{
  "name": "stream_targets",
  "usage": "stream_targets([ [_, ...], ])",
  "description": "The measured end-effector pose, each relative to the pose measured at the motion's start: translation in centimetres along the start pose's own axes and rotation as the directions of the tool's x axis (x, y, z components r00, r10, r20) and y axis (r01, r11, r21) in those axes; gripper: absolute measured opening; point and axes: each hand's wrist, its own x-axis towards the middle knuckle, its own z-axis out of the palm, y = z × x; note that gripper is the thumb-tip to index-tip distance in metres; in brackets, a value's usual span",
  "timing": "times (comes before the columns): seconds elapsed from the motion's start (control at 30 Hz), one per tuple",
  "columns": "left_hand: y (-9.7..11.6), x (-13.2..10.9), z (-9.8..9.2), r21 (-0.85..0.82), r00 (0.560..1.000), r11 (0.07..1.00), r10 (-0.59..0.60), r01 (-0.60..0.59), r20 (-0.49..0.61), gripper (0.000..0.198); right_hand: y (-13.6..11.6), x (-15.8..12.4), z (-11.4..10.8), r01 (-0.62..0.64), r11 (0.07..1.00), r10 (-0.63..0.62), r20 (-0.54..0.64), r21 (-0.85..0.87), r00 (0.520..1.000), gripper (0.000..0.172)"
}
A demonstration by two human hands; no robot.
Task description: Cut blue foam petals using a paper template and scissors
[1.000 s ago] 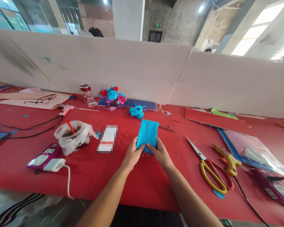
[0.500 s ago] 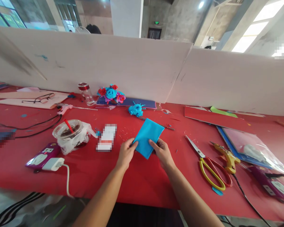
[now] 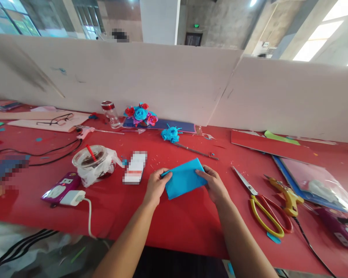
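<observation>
A folded sheet of blue paper (image 3: 185,180) is held between both hands above the red table. My left hand (image 3: 158,185) pinches its left end, thumb on top and fingers underneath. Its right end is gripped by my right hand (image 3: 216,183) in the same way, with the fingers mostly hidden behind the paper. Beyond the paper lies a blue paper flower (image 3: 170,134) on a thin dark stem (image 3: 195,149). To the right of my right hand rest large scissors (image 3: 259,202) with one yellow and one red handle.
A yellow glue gun (image 3: 287,195) lies right of the scissors. On the left stand a lidded cup with a red straw (image 3: 91,160) and a purple power strip (image 3: 62,189) with a white plug. Paper flowers (image 3: 140,114) and a bottle (image 3: 111,116) stand by the white partition (image 3: 168,81).
The blue paper has been turned from an upright slant to lying lengthwise between the hands. My right hand has moved outward to the right. The view has shifted slightly.
</observation>
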Motion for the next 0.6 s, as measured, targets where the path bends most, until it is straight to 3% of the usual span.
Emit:
stream_targets([
  [0.1,-0.1,-0.1,0.0,0.009,0.998,1.0,-0.014,0.013,0.067,0.032,-0.3,0.0,-0.3,-0.06,0.997,0.062,0.047,-0.051,0.997,0.033],
  [0.27,-0.1,-0.1,0.2,0.025,0.999,1.0,0.0,0.001,-0.04,0.029,0.1,0.3,-0.2,-0.027,0.997,0.026,-0.005,-0.07,1.0,0.036],
  [0.6,-0.6,0.3,0.1,0.022,0.998,0.998,-0.054,0.053,0.017,0.029,1.2,1.3,-0.9,0.132,0.963,-0.181,-0.2,-0.236,0.963,0.036],
])
